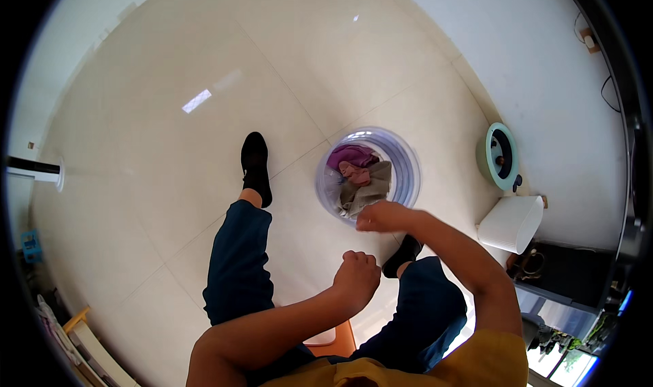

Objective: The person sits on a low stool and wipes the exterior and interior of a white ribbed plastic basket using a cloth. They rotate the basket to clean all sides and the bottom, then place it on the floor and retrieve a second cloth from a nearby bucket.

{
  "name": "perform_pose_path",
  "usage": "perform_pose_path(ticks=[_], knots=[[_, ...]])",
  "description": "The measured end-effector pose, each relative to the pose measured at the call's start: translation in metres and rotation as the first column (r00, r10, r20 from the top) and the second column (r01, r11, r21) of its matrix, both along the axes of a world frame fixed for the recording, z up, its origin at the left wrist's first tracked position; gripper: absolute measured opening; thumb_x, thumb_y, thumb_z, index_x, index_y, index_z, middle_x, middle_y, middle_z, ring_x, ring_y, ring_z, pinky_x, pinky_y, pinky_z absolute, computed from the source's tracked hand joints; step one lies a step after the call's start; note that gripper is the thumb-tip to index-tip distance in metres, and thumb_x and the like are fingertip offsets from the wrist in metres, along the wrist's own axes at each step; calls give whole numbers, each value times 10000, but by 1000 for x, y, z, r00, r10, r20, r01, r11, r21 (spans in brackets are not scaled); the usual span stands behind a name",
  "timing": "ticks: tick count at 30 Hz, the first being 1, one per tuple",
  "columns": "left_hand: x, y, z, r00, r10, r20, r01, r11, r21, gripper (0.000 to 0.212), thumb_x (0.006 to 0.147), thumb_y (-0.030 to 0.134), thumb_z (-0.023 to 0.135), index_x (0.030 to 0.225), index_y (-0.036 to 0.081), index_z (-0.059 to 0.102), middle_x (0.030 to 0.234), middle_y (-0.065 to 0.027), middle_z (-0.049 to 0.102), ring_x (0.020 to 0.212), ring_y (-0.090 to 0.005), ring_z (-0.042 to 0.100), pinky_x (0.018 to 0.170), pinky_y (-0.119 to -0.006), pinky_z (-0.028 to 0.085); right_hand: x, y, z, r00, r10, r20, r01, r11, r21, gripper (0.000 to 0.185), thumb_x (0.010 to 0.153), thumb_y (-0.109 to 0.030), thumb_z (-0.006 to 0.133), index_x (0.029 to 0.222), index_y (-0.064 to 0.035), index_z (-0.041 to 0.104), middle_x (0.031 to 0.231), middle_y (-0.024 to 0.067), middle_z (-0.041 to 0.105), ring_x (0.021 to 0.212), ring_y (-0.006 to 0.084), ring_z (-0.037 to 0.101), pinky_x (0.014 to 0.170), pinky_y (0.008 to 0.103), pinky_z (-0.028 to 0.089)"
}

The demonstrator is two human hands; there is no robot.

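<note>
In front of me on the floor stands a round translucent plastic bucket (405, 170), ringed with ridges. Inside lie a purple cloth (349, 155), a small pink cloth (355, 174) and a grey-brown cloth (372, 185). My right hand (382, 217) is bent at the wrist over the bucket's near rim, slightly blurred; its fingertips are turned away from view. Closer to my body, my left hand (358, 279) is curled into a fist between my knees, with nothing showing from it. Its palm side is hidden.
My black shoes (254, 155) rest on the tiled floor (204, 55) either side of the bucket. Along the right wall are a green basin (482, 155) and a white ribbed bin (510, 224). An orange seat (343, 341) shows beneath me.
</note>
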State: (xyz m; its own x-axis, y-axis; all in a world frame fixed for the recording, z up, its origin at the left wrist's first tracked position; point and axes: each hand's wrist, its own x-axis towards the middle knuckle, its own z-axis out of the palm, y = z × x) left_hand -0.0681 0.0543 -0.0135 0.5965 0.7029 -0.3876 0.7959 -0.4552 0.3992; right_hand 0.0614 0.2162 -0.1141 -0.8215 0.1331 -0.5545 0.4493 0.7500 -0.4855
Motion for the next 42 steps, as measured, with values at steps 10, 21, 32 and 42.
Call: perform_pose_path(ticks=[10,21,32,42], knots=[[-15,10,-3,985,87,-148,-113,978,-174,723,829,165,571,1482,108,264,928,-119,610,844,-248,585,728,-347,416,-43,38,-110,791,-592,-156,572,624,532,595,710,-346,739,1158,-59,473,1234,223,473,1070,412,546,860,484,503],[2,12,-43,919,240,-313,-283,954,-99,590,854,192,562,1386,-5,398,1192,-231,554,1095,-348,535,878,-396,441,-52,13,-95,543,-820,180,804,446,-395,548,678,-336,717,1105,-16,591,958,235,655,917,389,631,828,422,493],[4,13,-44,947,259,-188,-281,955,-100,553,822,180,563,1320,-35,454,1067,-189,574,973,-306,548,825,-394,422,-42,-25,-77,850,-520,85,469,820,328,719,678,-356,710,1315,-121,473,1185,185,572,1155,316,504,919,465,461],[10,3,-50,934,264,-242,-265,964,29,548,845,185,553,1339,-24,445,1142,-220,564,1061,-369,532,892,-423,419,-61,44,-49,705,-708,-23,701,693,167,397,762,-281,606,1097,-68,584,954,175,679,941,348,646,782,470,515]])
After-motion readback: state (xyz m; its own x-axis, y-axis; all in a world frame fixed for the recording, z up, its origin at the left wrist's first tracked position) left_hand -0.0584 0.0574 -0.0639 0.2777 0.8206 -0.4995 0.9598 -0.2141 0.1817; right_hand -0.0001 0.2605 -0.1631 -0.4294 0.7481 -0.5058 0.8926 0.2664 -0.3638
